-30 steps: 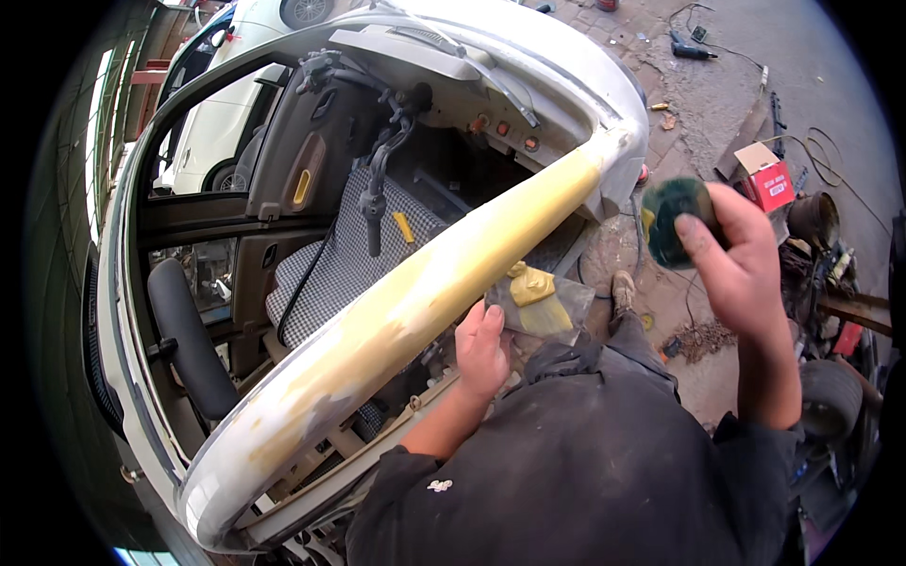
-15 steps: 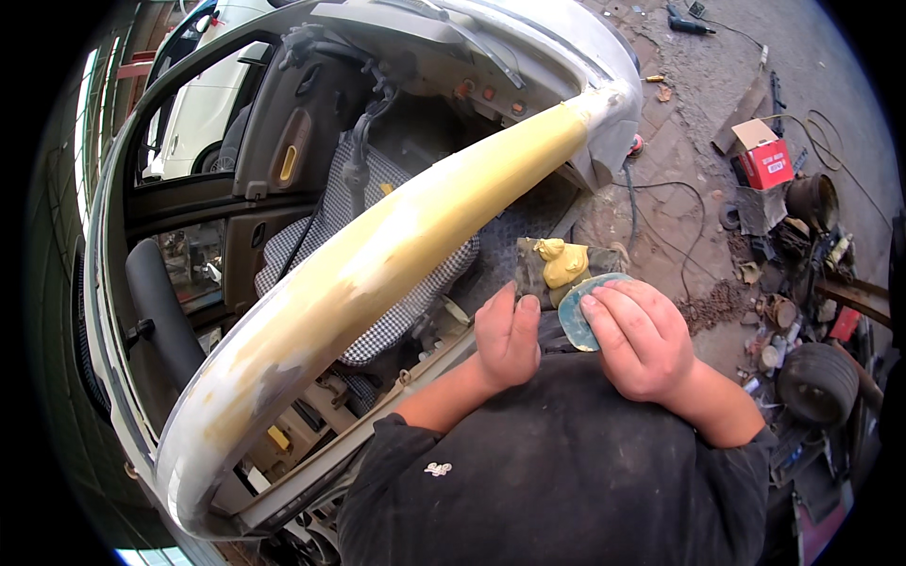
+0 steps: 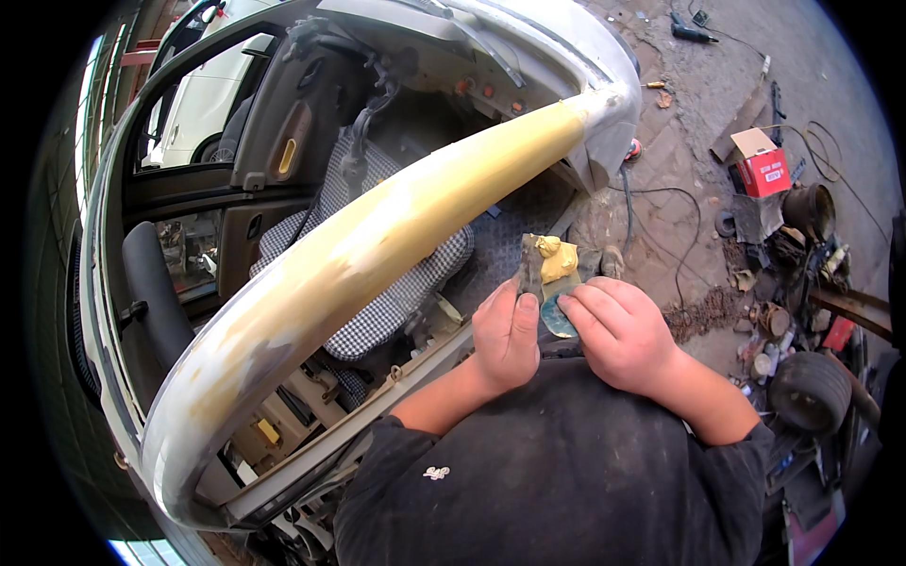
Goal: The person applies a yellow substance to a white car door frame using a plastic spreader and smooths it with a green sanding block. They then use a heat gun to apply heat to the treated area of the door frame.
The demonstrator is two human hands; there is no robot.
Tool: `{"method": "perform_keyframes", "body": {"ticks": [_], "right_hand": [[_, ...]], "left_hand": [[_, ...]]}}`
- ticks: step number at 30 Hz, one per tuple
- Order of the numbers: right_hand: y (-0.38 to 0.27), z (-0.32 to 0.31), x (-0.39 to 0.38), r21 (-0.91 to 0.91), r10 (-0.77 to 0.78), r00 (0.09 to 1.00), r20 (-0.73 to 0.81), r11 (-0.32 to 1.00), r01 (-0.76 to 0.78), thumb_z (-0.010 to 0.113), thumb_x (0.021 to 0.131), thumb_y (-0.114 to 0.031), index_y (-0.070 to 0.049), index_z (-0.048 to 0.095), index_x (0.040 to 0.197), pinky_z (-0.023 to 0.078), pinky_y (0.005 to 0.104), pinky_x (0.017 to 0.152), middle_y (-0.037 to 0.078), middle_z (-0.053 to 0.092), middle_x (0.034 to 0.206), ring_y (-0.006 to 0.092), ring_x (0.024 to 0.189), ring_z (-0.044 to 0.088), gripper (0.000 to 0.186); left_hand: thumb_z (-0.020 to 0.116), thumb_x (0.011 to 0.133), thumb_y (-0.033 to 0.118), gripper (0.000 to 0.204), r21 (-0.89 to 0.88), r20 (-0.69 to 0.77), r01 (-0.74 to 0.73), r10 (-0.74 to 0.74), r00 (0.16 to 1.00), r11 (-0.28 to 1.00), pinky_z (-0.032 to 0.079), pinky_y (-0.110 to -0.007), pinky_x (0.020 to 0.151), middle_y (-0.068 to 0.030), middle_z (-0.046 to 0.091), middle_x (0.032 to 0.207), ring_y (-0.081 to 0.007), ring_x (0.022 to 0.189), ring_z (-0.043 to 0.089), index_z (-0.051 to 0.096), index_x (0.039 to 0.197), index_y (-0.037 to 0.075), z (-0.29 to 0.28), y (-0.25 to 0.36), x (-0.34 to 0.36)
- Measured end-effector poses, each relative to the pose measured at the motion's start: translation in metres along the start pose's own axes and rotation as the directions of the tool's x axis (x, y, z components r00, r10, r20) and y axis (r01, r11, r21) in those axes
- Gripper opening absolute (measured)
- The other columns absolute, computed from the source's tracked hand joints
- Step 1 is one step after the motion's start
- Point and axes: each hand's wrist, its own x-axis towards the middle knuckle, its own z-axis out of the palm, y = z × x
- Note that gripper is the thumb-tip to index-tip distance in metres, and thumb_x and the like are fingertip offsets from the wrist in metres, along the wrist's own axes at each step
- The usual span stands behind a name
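My left hand [image 3: 505,338] is closed on the near edge of a dark, flat putty board [image 3: 531,267], thumb on top. A lump of yellow body filler [image 3: 557,257] sits on that board, with a thin smear of it nearer me. In my right hand [image 3: 618,332] a blue-green, rounded filler spreader [image 3: 557,319] is pinched, its tip low beside my left thumb. Ahead and to the left curves a car's roof pillar [image 3: 444,189], coated in yellow filler along its upper stretch and greyish white with sanded patches lower down.
The car's open doorway shows a checked seat [image 3: 377,316] and a stripped interior. On the floor to the right are a red box [image 3: 763,172], a black power tool [image 3: 692,32], cables, a tyre [image 3: 810,394] and piled scrap parts. A white car [image 3: 203,104] shows through the far window.
My right hand has moved slightly left and down, bringing the spreader closer to my left thumb. A yellow smear now shows on the board below the lump. The view has shifted slightly.
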Motion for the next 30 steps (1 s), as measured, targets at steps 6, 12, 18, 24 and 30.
{"method": "perform_keyframes", "body": {"ticks": [6, 12, 18, 24, 30], "right_hand": [[0.023, -0.037, 0.026, 0.308, 0.254, 0.965, 0.057, 0.915, -0.259, 0.063, 0.083, -0.006, 0.002, 0.066, 0.098, 0.052, 0.0395, 0.078, 0.016, 0.065, 0.097, 0.0319, 0.088, 0.064, 0.016], [0.12, -0.063, 0.124, 0.271, 0.653, 0.747, 0.128, 0.701, -0.66, 0.063, 0.085, -0.013, 0.006, 0.069, 0.093, 0.051, 0.0387, 0.067, 0.021, 0.067, 0.081, 0.0297, 0.073, 0.065, 0.021], [0.127, -0.059, 0.181, -0.099, 0.678, 0.686, 0.264, 0.726, -0.68, 0.058, 0.079, -0.009, 0.01, 0.068, 0.091, 0.053, 0.0383, 0.069, 0.02, 0.065, 0.078, 0.026, 0.072, 0.065, 0.024], [0.071, -0.068, 0.201, -0.139, 0.665, 0.65, 0.368, 0.73, -0.669, 0.055, 0.077, -0.006, 0.011, 0.068, 0.09, 0.055, 0.0424, 0.076, 0.027, 0.066, 0.079, 0.0374, 0.079, 0.069, 0.025], [0.027, -0.086, 0.216, 0.009, 0.491, 0.794, 0.359, 0.848, -0.529, 0.056, 0.076, -0.007, 0.011, 0.068, 0.087, 0.055, 0.0429, 0.073, 0.028, 0.064, 0.075, 0.036, 0.073, 0.068, 0.024]], "left_hand": [[0.044, 0.105, 0.017, 0.032, -0.122, -0.117, 0.216, -0.231, 0.966, 0.969, 0.043, -0.024, 0.07, -0.0027, 0.063, 0.091, -0.0083, 0.078, 0.053, 0.059, 0.117, -0.009, -0.017, -0.002, -0.004], [0.043, 0.106, 0.019, 0.035, -0.206, -0.019, 0.283, -0.293, 0.956, 0.937, 0.046, -0.025, 0.084, -0.0078, 0.068, 0.106, -0.0109, 0.093, 0.059, 0.06, 0.119, -0.009, -0.018, -0.023, -0.027], [0.043, 0.105, 0.016, 0.033, -0.12, 0.054, 0.393, -0.389, 0.92, 0.912, 0.046, -0.024, 0.079, -0.0069, 0.069, 0.101, -0.0096, 0.088, 0.059, 0.06, 0.119, -0.008, -0.028, -0.034, -0.048], [0.042, 0.105, 0.02, 0.036, -0.095, 0.001, 0.351, -0.353, 0.936, 0.931, 0.044, -0.026, 0.064, -0.0021, 0.063, 0.078, -0.0075, 0.07, 0.052, 0.063, 0.115, -0.007, -0.029, -0.034, -0.042], [0.042, 0.105, 0.018, 0.033, -0.128, 0.064, 0.37, -0.365, 0.929, 0.92, 0.046, -0.024, 0.073, -0.0048, 0.068, 0.093, -0.0084, 0.081, 0.058, 0.061, 0.117, -0.007, -0.032, -0.033, -0.037]]}}
